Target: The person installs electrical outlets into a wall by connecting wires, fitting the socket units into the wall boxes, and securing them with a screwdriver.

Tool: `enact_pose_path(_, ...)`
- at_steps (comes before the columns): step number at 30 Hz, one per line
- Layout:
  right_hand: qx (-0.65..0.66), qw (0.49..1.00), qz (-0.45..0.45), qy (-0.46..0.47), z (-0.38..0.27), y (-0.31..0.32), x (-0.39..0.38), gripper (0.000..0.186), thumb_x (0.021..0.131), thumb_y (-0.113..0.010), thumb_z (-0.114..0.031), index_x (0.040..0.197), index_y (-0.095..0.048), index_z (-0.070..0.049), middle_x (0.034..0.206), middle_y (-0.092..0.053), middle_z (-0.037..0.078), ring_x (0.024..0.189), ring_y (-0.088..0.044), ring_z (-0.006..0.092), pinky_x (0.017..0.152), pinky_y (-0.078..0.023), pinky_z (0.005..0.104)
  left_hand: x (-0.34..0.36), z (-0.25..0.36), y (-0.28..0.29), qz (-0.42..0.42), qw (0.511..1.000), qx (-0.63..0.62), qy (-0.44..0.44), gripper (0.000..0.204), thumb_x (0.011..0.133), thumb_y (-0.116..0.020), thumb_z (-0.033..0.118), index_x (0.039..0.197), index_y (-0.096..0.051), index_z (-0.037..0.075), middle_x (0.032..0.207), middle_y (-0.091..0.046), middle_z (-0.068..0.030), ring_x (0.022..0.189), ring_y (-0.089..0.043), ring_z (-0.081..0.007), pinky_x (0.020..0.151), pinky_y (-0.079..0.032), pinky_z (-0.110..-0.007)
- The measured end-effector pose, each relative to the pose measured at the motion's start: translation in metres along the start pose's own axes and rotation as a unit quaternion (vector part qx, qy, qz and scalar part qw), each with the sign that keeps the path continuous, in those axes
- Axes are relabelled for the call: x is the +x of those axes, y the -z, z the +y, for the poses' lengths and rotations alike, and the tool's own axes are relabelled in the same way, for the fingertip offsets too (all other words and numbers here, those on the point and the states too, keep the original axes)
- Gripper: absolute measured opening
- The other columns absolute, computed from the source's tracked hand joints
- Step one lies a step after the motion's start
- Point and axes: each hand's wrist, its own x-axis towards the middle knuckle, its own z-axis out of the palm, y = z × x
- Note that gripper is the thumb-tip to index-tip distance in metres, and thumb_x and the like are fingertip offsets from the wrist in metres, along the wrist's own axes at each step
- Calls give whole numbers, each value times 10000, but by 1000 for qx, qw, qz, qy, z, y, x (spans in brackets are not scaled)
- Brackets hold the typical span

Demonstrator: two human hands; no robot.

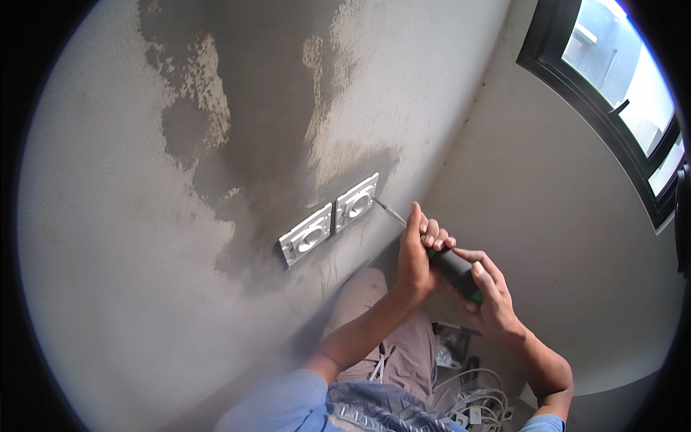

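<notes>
Both of my hands are on one screwdriver [455, 272] with a thick black handle and green parts. My left hand [416, 252] is closed round the front of the handle, thumb pointing up. Around the rear end curl the fingers of my right hand [494, 291]. The thin metal shaft reaches up and left, its tip at the right side of a white wall socket [358, 205]. Whether the tip sits in a screw is too small to tell. A second white socket [309, 236] is mounted just left of it, with a narrow gap between.
Grey plaster patches [259, 144] surround the sockets on the off-white wall [101, 216]. A dark-framed window [612, 108] is at upper right. Below my right forearm lie coiled white cables [486, 407] and a clear plastic bag [448, 351]. My bent knee [367, 284] is close beneath the sockets.
</notes>
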Motion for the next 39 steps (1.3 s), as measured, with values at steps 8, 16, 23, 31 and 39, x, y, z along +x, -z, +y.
enact_pose_path(8, -671, 689, -42, 270, 9, 11, -2, 555, 871, -735, -178, 1365, -510, -61, 1050, -565, 166, 847, -642, 282, 697, -546, 338, -1, 6, -3, 33, 997, 61, -28, 429, 1032, -499, 447, 726, -345, 190, 544, -287, 59, 474, -308, -65, 554, -397, -248)
enact_pose_path(16, -378, 882, 65, 275, 32, 4, 4, 589, 891, -692, -158, 1421, -441, -101, 1005, -568, 137, 765, -633, 227, 594, -538, 340, 13, 14, 5, -2, 998, 59, -37, 444, 1032, -477, 482, 726, -335, 193, 542, -265, 60, 470, -297, -65, 548, -381, -248)
enact_pose_path(23, -561, 781, -6, 276, 23, 12, 3, 509, 895, -677, -183, 1373, -518, -108, 962, -592, 161, 724, -630, 261, 601, -529, 385, 7, 13, 8, 0, 997, 69, -39, 434, 1043, -440, 485, 738, -345, 191, 549, -285, 58, 481, -326, -66, 555, -402, -253)
enact_pose_path(31, -528, 778, 34, 338, 13, -7, 2, 439, 917, -644, -195, 1304, -524, -27, 938, -577, 178, 699, -596, 253, 584, -506, 347, 4, 12, 11, -39, 998, 43, -26, 459, 1041, -410, 519, 737, -343, 182, 550, -295, 49, 476, -332, -81, 544, -403, -272)
enact_pose_path(39, -94, 991, 68, 59, 33, -7, -7, 468, 917, -665, -228, 1317, -512, -39, 1015, -563, 168, 738, -604, 260, 604, -524, 374, 9, 7, 14, -28, 997, 58, -41, 446, 1049, -396, 504, 756, -334, 173, 553, -293, 40, 472, -325, -89, 531, -395, -283)
